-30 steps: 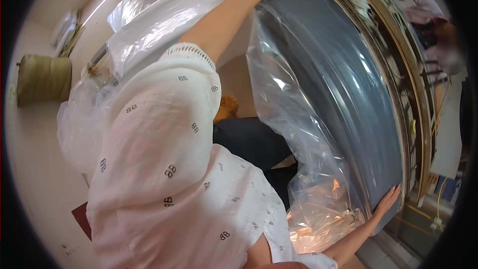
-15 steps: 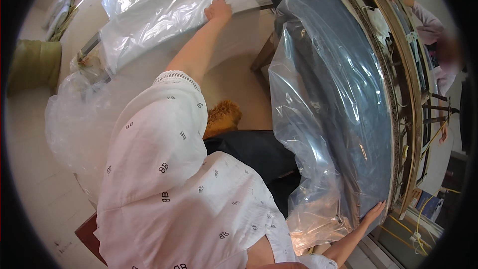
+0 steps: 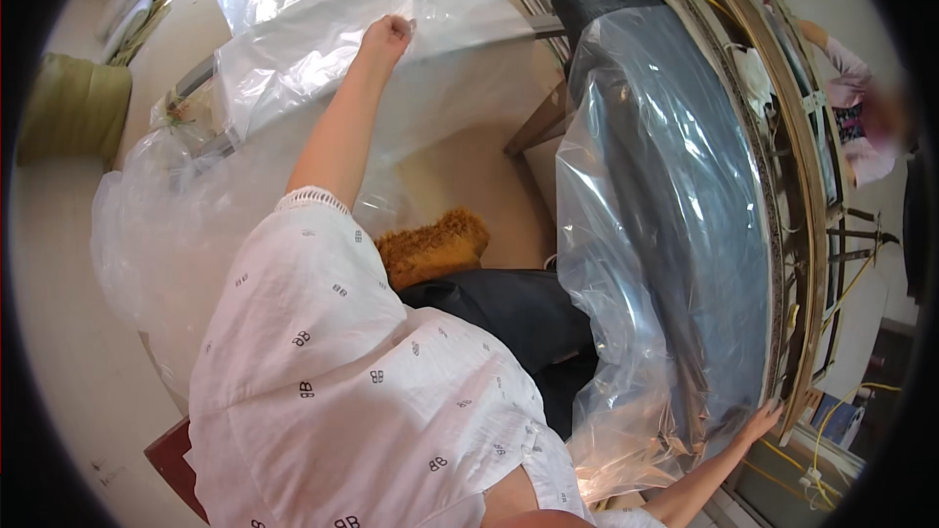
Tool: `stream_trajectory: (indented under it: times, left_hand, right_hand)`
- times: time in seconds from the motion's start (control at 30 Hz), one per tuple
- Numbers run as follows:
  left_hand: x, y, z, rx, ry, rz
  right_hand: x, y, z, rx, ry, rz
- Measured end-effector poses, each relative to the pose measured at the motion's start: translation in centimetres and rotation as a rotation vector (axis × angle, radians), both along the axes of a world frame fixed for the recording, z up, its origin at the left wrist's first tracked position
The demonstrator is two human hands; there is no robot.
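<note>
My left hand (image 3: 388, 32) is raised at the far side with curled fingers. It appears to pinch a large clear plastic sheet (image 3: 284, 49), which lies over a grey metal bar and hangs down in front of it. At the lower right my right hand (image 3: 763, 420) rests with its fingers extended on the near end of a long frame's edge. Next to it, dark grey material (image 3: 719, 264) lies along the frame under clear plastic film (image 3: 611, 284), whose loose, wrinkled side hangs toward me.
A wooden rail (image 3: 804, 235) runs along the frame at right, with yellow cords beyond it. Another person (image 3: 849, 78) is behind the frame. Brown fluffy material (image 3: 440, 242) shows near my dark-clad lap. An olive-coloured roll (image 3: 78, 112) stands at far left.
My left hand has moved left and slightly nearer along the plastic sheet. My right hand has shifted a little right, onto the frame's edge. The whole view has turned slightly.
</note>
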State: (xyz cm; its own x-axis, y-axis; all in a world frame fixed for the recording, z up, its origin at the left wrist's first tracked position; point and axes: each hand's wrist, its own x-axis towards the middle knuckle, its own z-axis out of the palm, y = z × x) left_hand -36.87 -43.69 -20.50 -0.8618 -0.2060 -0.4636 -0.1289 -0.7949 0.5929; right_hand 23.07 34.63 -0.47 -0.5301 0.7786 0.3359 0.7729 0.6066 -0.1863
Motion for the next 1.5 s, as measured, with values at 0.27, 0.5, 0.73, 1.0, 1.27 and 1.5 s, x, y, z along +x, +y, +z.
stream_trajectory:
  times: [0.27, 0.5, 0.73, 1.0, 1.27, 1.5]
  left_hand:
    - [10.9, 1.3, 10.0, -0.648, 0.011, -0.176]
    - [20.8, 0.1, 13.8, -0.782, 0.193, -0.157]
    - [30.9, 4.1, 19.0, -0.938, 0.755, -0.869]
    - [30.5, 1.1, 23.4, -0.375, 1.136, -1.302]
    - [32.6, 8.7, 25.4, -0.078, 1.242, -1.522]
    - [27.4, 2.2, 26.3, -1.116, 0.634, -0.883]
  right_hand:
    - [-24.6, -29.4, 6.0, -0.465, 0.445, 0.815]
    - [-35.1, -50.3, 5.6, -1.268, 0.365, 1.3]
    - [-40.1, -59.8, -0.9, -1.834, 0.19, 1.073]
    - [-38.4, -57.8, -2.8, -1.503, -0.383, 1.259]
    - [-37.3, -59.6, -1.2, -1.957, -0.249, 0.772]
    - [-35.0, -53.2, 3.8, -1.427, 0.147, 1.026]
